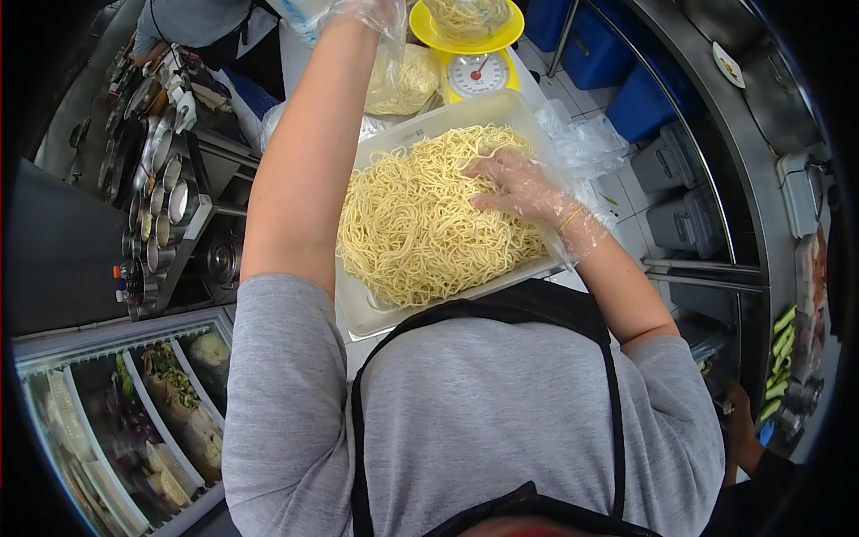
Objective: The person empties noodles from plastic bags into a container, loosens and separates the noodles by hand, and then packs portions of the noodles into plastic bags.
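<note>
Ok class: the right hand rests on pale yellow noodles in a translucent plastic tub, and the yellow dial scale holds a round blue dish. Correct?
Not quite: the head view shows the round dish is yellow, not blue, on the dial scale; the right hand does rest on the noodles in the tub.

Over on the left, small metal pots (pixel 170 201) crowd a rack near another person in a grey top (pixel 192 18), and below them a chilled cabinet (pixel 134 330) shows leafy greens (pixel 170 376) between its dividers. Across the room I can see blue bins (pixel 649 98) beside grey tubs (pixel 673 222), a white plate (pixel 728 65) with food scraps, and long green vegetables (pixel 779 362) lined up at the far right.
</note>
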A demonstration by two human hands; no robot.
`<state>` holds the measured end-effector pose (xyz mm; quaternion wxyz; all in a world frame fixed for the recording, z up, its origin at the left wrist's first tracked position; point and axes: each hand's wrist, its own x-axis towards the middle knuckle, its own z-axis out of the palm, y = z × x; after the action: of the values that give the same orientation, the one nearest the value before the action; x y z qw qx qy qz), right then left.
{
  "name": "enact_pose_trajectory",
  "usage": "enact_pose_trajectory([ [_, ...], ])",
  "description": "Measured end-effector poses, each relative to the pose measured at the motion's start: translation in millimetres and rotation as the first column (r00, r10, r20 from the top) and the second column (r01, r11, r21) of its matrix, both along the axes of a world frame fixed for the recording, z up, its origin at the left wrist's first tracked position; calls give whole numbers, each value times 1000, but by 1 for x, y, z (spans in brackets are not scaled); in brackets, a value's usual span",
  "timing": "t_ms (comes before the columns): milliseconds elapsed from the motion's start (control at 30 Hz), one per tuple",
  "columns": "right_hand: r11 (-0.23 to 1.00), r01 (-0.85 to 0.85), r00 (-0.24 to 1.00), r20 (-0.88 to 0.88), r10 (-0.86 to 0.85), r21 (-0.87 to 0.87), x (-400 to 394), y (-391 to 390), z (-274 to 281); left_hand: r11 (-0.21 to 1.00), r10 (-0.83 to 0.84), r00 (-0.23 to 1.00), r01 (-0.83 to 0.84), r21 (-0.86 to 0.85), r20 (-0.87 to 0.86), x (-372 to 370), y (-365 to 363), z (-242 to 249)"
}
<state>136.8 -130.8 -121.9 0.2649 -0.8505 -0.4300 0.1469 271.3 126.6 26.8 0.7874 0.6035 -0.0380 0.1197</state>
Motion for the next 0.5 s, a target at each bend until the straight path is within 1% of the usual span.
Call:
enact_pose_trajectory([
  [67,1000,-2,1000,-6,2,-3,1,0,0,983,-164,986,163,-80,-6,-5,1,1],
  [100,1000,-5,1000,-11,5,-5,1,0,0,983,-164,986,163,-81,-7,-7,1,2],
  [167,1000,-3,1000,-6,3,13,1,0,-1,972,-231,972,230,-40,-27,-19,-4,9],
  [200,1000,0,1000,-2,0,31,0,0,-1,972,-231,973,230,-41,-29,-25,-10,13],
  [267,999,8,1000,6,-9,37,-2,0,5,987,-68,991,84,134,-118,-39,-28,25],
  [300,999,17,1000,14,-18,43,-3,0,9,987,-69,990,85,134,-120,-35,-24,22],
  [367,998,-9,1000,-7,10,68,-2,2,16,961,-200,976,213,173,-90,-20,-11,15],
  [400,995,-35,999,-26,38,96,-1,2,17,961,-201,975,214,174,-91,-13,-9,11],
  [433,995,-36,999,-26,38,95,0,3,14,971,-188,978,199,135,-89,-11,-10,11],
  [467,992,-54,998,15,53,117,0,4,9,978,-176,981,184,97,-86,-10,-11,11],
  [500,988,-74,996,57,66,139,0,4,6,978,-176,981,184,97,-86,-6,-14,12],
])
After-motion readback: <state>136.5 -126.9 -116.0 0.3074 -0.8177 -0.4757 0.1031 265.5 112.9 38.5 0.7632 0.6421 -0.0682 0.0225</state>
